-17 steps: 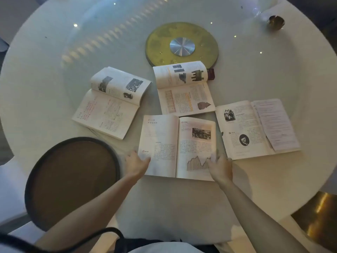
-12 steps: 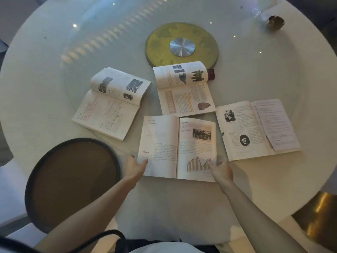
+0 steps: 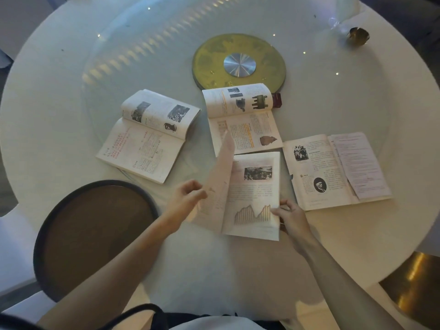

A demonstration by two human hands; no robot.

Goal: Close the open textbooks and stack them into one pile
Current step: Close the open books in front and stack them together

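Nearest textbook point(image 3: 252, 194) half-folded on the desk point(image 3: 357, 234), left hand point(image 3: 184, 198) loosely curled lifting its left leaf, right hand point(image 3: 291, 216) pinching the right page edge; three other books lie open, none stacked.

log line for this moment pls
phase: closing nearest textbook | left hand: swinging left half up | right hand: pinning right page edge | other open books: three | pile: none yet
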